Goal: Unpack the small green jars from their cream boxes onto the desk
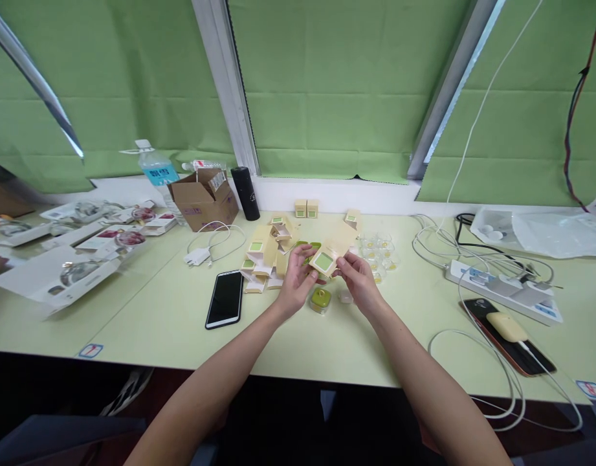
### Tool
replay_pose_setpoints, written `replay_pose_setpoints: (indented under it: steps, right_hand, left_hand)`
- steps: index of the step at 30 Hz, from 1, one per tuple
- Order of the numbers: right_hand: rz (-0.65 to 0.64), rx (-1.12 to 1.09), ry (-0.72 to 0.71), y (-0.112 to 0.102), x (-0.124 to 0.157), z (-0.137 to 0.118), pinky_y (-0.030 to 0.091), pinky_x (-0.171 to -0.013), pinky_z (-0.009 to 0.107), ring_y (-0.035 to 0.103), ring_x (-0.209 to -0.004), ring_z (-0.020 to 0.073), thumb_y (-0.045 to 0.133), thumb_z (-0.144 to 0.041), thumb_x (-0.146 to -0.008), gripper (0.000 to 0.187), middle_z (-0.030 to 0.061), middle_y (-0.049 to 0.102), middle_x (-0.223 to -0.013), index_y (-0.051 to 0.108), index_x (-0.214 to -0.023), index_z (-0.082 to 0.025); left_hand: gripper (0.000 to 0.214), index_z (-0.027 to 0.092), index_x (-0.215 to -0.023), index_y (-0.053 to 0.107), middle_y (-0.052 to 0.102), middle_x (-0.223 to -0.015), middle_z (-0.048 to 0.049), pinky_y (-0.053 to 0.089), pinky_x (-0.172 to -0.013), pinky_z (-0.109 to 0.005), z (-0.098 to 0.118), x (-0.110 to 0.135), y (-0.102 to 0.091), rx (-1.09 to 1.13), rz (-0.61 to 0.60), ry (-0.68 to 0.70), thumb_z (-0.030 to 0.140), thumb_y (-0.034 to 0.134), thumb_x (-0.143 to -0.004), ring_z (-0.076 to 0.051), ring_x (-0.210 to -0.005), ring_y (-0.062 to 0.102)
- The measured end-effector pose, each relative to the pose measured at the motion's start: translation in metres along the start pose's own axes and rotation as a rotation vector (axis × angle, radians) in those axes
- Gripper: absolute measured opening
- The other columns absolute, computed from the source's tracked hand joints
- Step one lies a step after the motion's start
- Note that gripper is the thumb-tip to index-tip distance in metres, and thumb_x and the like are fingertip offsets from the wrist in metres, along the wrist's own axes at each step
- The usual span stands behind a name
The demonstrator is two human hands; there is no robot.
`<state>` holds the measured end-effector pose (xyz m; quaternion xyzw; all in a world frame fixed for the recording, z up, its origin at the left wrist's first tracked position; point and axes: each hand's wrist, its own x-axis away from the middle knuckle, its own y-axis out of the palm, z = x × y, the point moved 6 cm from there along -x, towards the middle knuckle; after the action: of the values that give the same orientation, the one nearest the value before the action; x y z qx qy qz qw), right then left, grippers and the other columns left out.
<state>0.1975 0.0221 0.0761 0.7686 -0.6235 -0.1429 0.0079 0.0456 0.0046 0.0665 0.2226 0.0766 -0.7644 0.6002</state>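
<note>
Between both hands is a small cream cardboard box (323,261) with a green square on its face and its flap spread open. My left hand (296,279) grips its left side, fingers curled and thumb in front. On the opposite edge, my right hand (360,279) pinches the box. Just below them on the table sits a small clear container with an olive-green lid (320,298). Other green lids show partly behind my left fingers. Several opened cream boxes (257,254) lie to the left, and several clear containers (375,249) stand together to the right.
Two closed cream boxes (306,208) stand at the back. A phone (224,299), a white charger (197,256), a brown carton (204,199) and a black tumbler (246,194) are leftward. On the right are a power strip (504,291), loose cables and another phone (516,349).
</note>
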Motion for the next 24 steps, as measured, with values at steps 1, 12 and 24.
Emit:
replay_pose_setpoints:
  steps: [1, 12, 24]
  right_hand:
    - [0.0, 0.004, -0.003, 0.0003, 0.0002, -0.0003, 0.054, -0.073, 0.032, 0.067, -0.088, 0.0212, 0.079, -0.065, -0.076, 0.048, 0.0061, 0.076, -0.103, 0.073, -0.1, -0.024]
    - [0.014, 0.017, -0.014, -0.0009, -0.002, 0.0035, 0.056, -0.07, 0.032, 0.069, -0.087, 0.0211, 0.081, -0.065, -0.075, 0.05, 0.0054, 0.077, -0.101, 0.072, -0.102, -0.024]
    - [-0.058, -0.014, -0.02, 0.003, -0.0031, 0.0055, 0.059, -0.078, 0.035, 0.072, -0.093, 0.0228, 0.082, -0.065, -0.074, 0.056, 0.0058, 0.076, -0.106, 0.068, -0.109, -0.025]
  left_hand:
    - [0.06, 0.029, -0.137, 0.037, 0.049, -0.139, -0.0141, 0.064, -0.081, -0.039, 0.0004, 0.0004, 0.0005, -0.019, 0.01, 0.007, 0.05, 0.07, -0.091, -0.024, -0.108, 0.065]
    - [0.055, 0.029, -0.13, 0.037, 0.047, -0.137, -0.0113, 0.062, -0.09, -0.044, 0.0008, 0.0006, 0.0033, 0.018, 0.009, -0.012, 0.048, 0.071, -0.091, -0.021, -0.104, 0.066]
    - [0.051, 0.03, -0.125, 0.037, 0.05, -0.133, -0.0093, 0.059, -0.091, -0.044, 0.0018, -0.0008, 0.0025, 0.006, -0.002, 0.032, 0.05, 0.07, -0.091, -0.021, -0.105, 0.065]
